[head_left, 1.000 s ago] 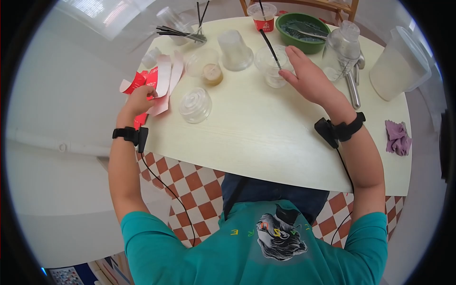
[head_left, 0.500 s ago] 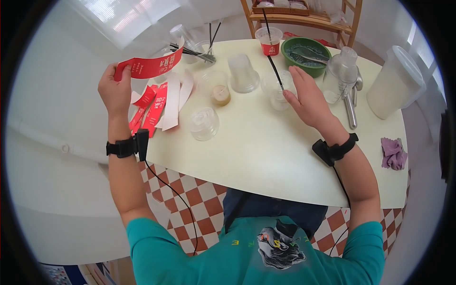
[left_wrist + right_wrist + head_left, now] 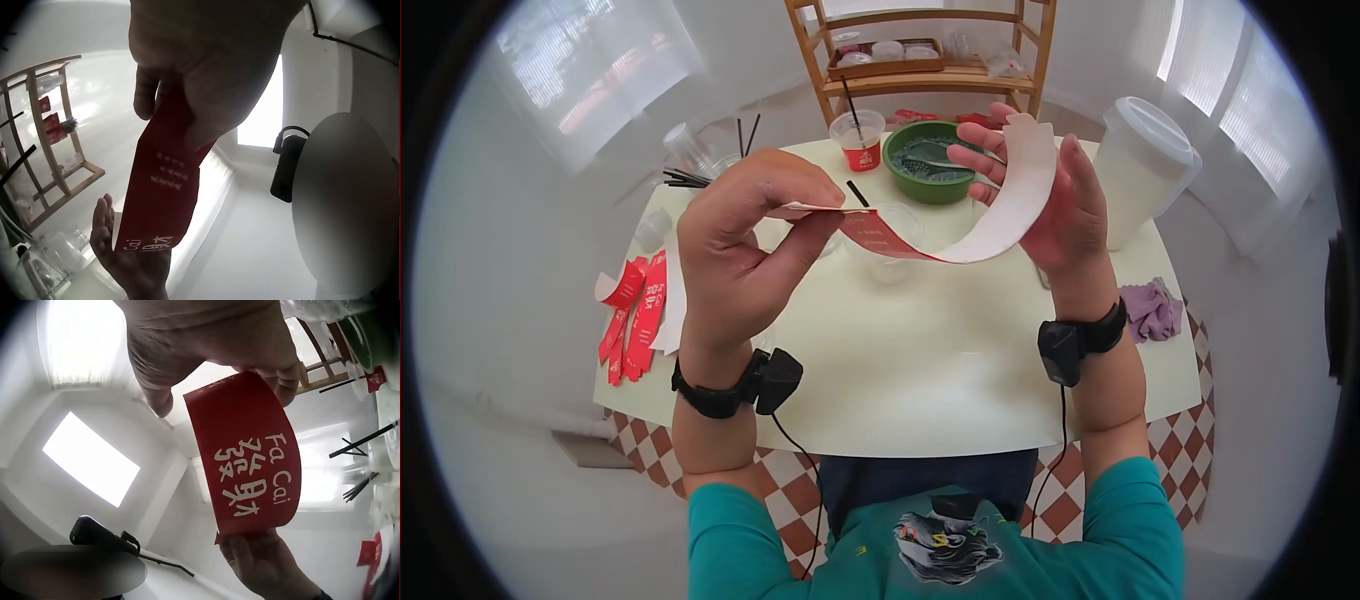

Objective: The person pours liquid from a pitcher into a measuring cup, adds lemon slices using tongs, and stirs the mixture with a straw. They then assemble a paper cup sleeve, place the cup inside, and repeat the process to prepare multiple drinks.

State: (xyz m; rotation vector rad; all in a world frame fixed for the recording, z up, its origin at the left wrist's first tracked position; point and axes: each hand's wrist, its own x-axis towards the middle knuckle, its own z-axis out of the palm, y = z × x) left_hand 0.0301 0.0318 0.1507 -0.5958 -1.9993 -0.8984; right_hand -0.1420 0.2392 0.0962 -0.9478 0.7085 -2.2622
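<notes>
My left hand [image 3: 718,240] pinches one end of a red paper cup sleeve [image 3: 990,238] between thumb and fingers. The sleeve is an unjoined strip, curving up to the right, with its white inner side facing the head camera. In the right wrist view its printed face [image 3: 250,465] reads "Fa Cai". My right hand [image 3: 1068,222] is at the raised far end, fingers spread and thumb apart, with the strip's end in front of the palm. Behind the strip stands a clear plastic cup [image 3: 890,272], partly hidden, with a black straw.
More red paper sleeves [image 3: 645,312] lie at the table's left. At the back are a red-banded cup [image 3: 862,156] with a straw and a green bowl [image 3: 930,192]. A lidded pitcher [image 3: 1138,165] and purple cloth [image 3: 1152,312] are at right. Beyond stands a wooden rack [image 3: 920,85].
My left hand has lifted a sleeve from the pile and brought it to the middle, close to the head camera. My right hand has left the clear cup and risen to the strip's other end.
</notes>
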